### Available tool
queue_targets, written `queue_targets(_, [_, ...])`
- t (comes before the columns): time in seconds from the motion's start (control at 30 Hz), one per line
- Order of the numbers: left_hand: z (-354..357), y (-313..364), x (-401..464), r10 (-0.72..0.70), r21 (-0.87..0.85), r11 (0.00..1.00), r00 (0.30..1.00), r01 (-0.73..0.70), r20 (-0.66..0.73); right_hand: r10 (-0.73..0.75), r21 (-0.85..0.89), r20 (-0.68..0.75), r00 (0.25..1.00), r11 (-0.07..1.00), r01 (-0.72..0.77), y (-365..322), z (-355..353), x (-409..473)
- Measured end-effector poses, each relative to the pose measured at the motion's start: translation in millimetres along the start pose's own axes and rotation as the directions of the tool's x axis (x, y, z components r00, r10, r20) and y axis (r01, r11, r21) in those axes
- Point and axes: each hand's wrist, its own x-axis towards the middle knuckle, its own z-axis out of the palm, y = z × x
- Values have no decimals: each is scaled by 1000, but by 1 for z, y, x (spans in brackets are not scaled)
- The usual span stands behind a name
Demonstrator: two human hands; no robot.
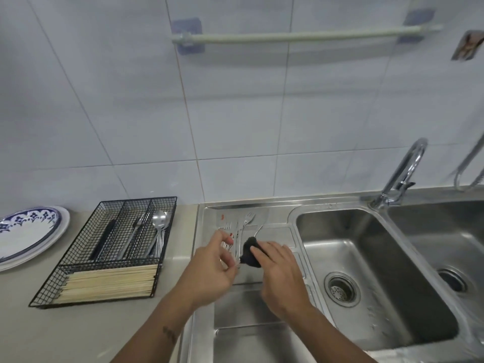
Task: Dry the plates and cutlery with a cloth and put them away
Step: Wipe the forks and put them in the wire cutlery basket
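Note:
My left hand [213, 263] pinches the handle end of a metal fork [246, 222] over the steel drainboard [277, 231]. My right hand [281, 268] grips a dark cloth [250, 251] wrapped around the cutlery shaft. Other forks [227, 226] lie on the drainboard under my left fingers. A black wire cutlery tray [86, 231] on the counter to the left holds spoons [159, 224], forks, dark-handled pieces and a bundle of wooden chopsticks [110, 282]. Stacked plates [28, 234], the top one white with a blue pattern, sit at the far left.
A double steel sink [366, 258] lies to the right, with a chrome tap [403, 174] behind it. A towel rail [301, 36] is fixed high on the white tiled wall. Beige counter [78, 334] runs in front of the tray.

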Motion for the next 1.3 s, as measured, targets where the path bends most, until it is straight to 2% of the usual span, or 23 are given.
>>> queue_targets(0.1, [5, 6, -11, 62, 64, 996, 998, -60, -30, -99, -29, -44, 994, 995, 98, -5, -12, -6])
queue_targets(0.17, [8, 9, -14, 108, 170, 980, 993, -100, -42, -110, -61, -56, 992, 992, 106, 1, -18, -8])
queue_targets(0.3, [15, 13, -23, 170, 352, 926, 984, -137, -62, 158, -8, -131, 979, 987, -161, 31, -22, -12])
queue_targets(0.4, [14, 14, -22, 132, 400, 914, 984, -75, -117, 177, 46, -231, 957, 984, -171, 30, -32, -15])
queue_targets(0.47, [15, 16, -19, 55, 360, 933, 990, -6, -126, 106, 81, -266, 958, 993, -88, 17, -38, -17])
queue_targets(0.57, [17, 23, -17, -11, 188, 982, 994, 32, -112, -50, 14, -209, 977, 998, 54, -2, -31, -25])
queue_targets(0.63, [18, 26, -17, -23, 157, 987, 996, 36, -82, -51, -23, -156, 986, 999, 48, 1, -22, -30])
queue_targets(0.73, [19, 21, -19, -76, 131, 988, 995, 84, -66, 33, -25, -134, 990, 999, -36, 9, -23, -29])
queue_targets(0.9, [20, 15, -19, -191, -12, 982, 978, 190, -89, -107, -82, -115, 988, 992, 98, 4, -22, -29])
queue_targets(1.03, [24, 12, -19, -287, -34, 958, 955, 286, -74, 70, -73, -76, 995, 995, -75, 11, -16, -33])
queue_targets(1.13, [31, 13, -19, -303, -80, 951, 952, 299, -44, -17, -72, -66, 998, 997, 12, 3, -16, -34])
queue_targets(1.2, [37, 13, -18, -301, -88, 951, 953, 297, -31, -20, -69, -67, 998, 997, 15, 3, -16, -37])
queue_targets(1.3, [46, 8, -18, -328, -59, 944, 944, 325, -44, 158, -6, -100, 982, 987, -159, 17, -17, -43])
